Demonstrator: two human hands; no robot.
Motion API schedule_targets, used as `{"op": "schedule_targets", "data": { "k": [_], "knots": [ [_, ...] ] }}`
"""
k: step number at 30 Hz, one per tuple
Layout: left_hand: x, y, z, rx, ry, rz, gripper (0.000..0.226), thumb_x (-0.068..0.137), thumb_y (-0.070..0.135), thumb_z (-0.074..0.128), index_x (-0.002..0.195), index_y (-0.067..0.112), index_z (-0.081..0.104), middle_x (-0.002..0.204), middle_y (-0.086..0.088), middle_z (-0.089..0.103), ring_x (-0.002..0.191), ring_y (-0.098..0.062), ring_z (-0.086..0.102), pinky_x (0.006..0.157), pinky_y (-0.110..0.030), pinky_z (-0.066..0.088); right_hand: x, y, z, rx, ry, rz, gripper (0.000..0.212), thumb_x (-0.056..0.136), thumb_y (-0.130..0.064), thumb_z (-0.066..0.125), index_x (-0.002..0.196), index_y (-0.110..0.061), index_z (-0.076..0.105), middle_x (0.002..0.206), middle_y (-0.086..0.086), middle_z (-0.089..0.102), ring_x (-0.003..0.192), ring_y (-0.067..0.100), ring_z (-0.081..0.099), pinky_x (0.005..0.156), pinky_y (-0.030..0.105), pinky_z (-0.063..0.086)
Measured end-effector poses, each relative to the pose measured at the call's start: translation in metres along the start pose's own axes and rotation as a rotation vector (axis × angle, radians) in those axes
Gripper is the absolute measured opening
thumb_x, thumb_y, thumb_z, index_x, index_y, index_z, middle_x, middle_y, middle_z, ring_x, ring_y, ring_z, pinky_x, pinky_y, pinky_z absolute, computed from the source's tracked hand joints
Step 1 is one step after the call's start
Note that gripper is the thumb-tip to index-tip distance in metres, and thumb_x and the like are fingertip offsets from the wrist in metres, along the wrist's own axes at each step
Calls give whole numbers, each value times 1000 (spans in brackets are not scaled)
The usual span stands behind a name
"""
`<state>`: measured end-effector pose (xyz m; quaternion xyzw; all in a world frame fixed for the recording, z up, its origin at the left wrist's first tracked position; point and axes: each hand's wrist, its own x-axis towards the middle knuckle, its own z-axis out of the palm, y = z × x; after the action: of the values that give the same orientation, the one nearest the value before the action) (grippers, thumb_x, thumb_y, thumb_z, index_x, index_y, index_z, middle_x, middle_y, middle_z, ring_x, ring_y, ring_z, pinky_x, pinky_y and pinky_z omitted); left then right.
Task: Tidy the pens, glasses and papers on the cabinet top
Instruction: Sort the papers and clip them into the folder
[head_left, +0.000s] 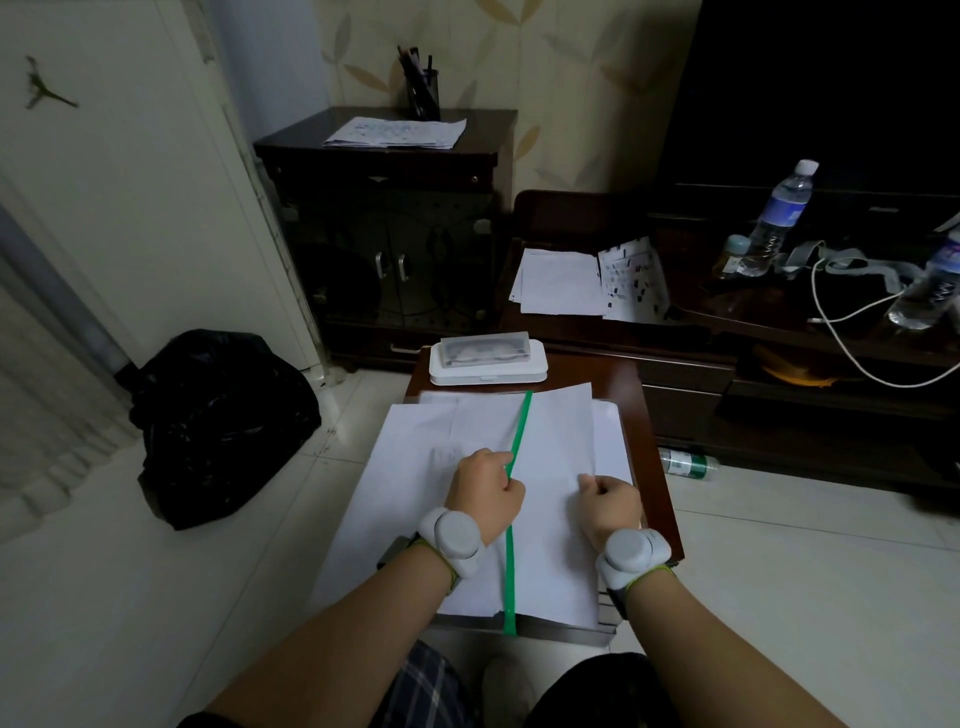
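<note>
A stack of white papers (467, 431) lies on a small brown cabinet top (641, 415) in front of me, with a green band (521, 421) running lengthwise over it. My left hand (485, 493) pinches the green band near the stack's middle. My right hand (608, 501) rests with curled fingers on the right part of the papers; whether it grips a sheet is unclear. Behind the papers sits a white glasses case (488, 358) with a clear lid. On the far dark cabinet (384, 156) stand a pen holder with pens (422, 85) and more papers (397, 132).
A black rubbish bag (218, 421) sits on the floor at left. At right, a low dark table (727, 322) carries loose papers (561, 280), water bottles (776, 218) and a white cable (852, 358). Another bottle (688, 462) lies on the floor.
</note>
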<state>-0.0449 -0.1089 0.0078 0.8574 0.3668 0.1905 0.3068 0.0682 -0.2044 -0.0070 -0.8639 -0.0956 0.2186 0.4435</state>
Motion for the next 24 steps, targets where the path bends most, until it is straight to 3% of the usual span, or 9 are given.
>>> {"op": "schedule_targets", "data": {
  "k": [2, 5, 11, 13, 15, 17, 20, 22, 24],
  "knots": [
    [0, 2, -1, 6, -3, -4, 34, 77, -1, 49, 50, 11, 31, 55, 3, 30, 67, -24, 43, 72, -27, 44, 1, 0, 2, -1, -12, -10, 26, 93, -18, 54, 90, 3, 70, 89, 23, 65, 93, 33, 61, 72, 23, 33],
    [0, 2, -1, 20, 7, 17, 38, 73, 4, 48, 50, 17, 21, 55, 1, 29, 63, -29, 43, 71, -39, 48, 1, 2, 4, -43, -28, -37, 28, 93, -15, 53, 71, 1, 62, 70, 17, 52, 75, 28, 50, 67, 24, 33],
    [0, -2, 1, -12, 2, 7, 32, 73, 8, 46, 50, 16, 24, 56, -1, 32, 62, -28, 47, 78, -43, 52, 4, 5, 1, -36, -34, -33, 30, 93, -16, 54, 82, 9, 67, 77, 22, 62, 83, 33, 58, 68, 24, 34],
    [0, -1, 2, -23, -13, 2, 19, 69, 14, 41, 52, 10, 34, 56, -5, 36, 65, -33, 51, 80, -42, 51, 5, 3, 5, -48, -44, -30, 34, 92, -16, 55, 65, 2, 64, 64, 15, 54, 74, 30, 51, 68, 25, 34],
    [0, 1, 3, -35, -26, -18, 17, 70, 14, 42, 57, 4, 43, 60, -13, 42, 68, -36, 53, 81, -42, 49, 3, 1, 10, -58, -50, -30, 44, 92, -16, 55, 49, -14, 47, 55, 6, 42, 71, 25, 40, 68, 25, 32],
    [0, 3, 3, -44, -25, -20, 17, 71, 13, 44, 58, 3, 43, 61, -14, 43, 69, -37, 53, 82, -41, 50, 1, 0, 16, -42, -74, -26, 44, 92, -16, 56, 49, -17, 44, 58, 6, 44, 71, 23, 40, 68, 24, 32],
    [0, 5, 0, -30, -11, 2, 18, 68, 18, 40, 53, 11, 32, 56, -4, 35, 66, -35, 51, 79, -41, 51, 0, -1, 24, 9, -103, -26, 35, 91, -17, 57, 58, -10, 53, 68, 11, 52, 71, 23, 44, 68, 25, 35],
    [1, 4, 0, -27, 2, 16, 27, 72, 12, 45, 52, 14, 27, 54, -1, 31, 63, -32, 46, 77, -43, 51, 0, -2, 28, 23, -113, -42, 39, 91, -15, 57, 54, -8, 49, 58, 7, 47, 66, 22, 40, 66, 25, 34],
    [2, 4, 1, -27, 10, 6, 24, 75, 5, 49, 55, 7, 38, 54, 0, 31, 63, -27, 43, 78, -42, 50, 0, -3, 31, 18, -125, -57, 48, 91, -14, 57, 46, -13, 38, 50, 0, 36, 61, 20, 31, 64, 24, 31]
  ]
}}
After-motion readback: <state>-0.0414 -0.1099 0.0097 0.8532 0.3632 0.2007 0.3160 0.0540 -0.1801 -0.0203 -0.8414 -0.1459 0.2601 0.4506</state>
